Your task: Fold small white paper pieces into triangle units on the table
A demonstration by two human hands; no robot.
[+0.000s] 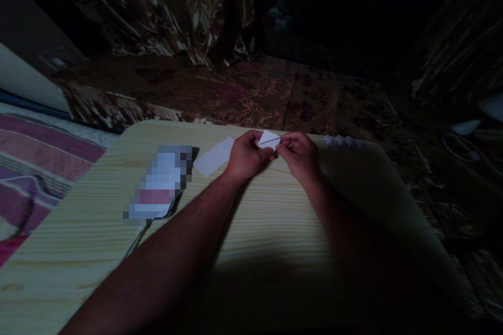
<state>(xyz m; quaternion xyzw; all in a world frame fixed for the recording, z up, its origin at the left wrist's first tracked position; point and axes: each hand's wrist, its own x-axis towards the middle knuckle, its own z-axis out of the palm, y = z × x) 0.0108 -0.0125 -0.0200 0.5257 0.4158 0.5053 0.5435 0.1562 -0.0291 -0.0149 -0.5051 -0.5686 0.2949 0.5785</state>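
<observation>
Between both hands is a small piece of folded white paper (269,139), with a dark slanting line across it that looks like a fold gap. My left hand (247,155) pinches its left and lower side, thumb in front. On the right side, my right hand (297,153) grips the edge with thumb and fingertips. A flat white paper strip (215,157) lies on the table just left of my left hand. Several small folded paper pieces (342,142) stand in a row near the far edge, right of my right hand.
A blurred-out phone-like device (161,180) with a cable rests on the wooden table (271,230) at left. Striped bedding (43,157) borders the table's left side. Beyond the far edge are a patterned cloth surface (251,89) and curtains (204,5). A white cable (459,152) lies at right.
</observation>
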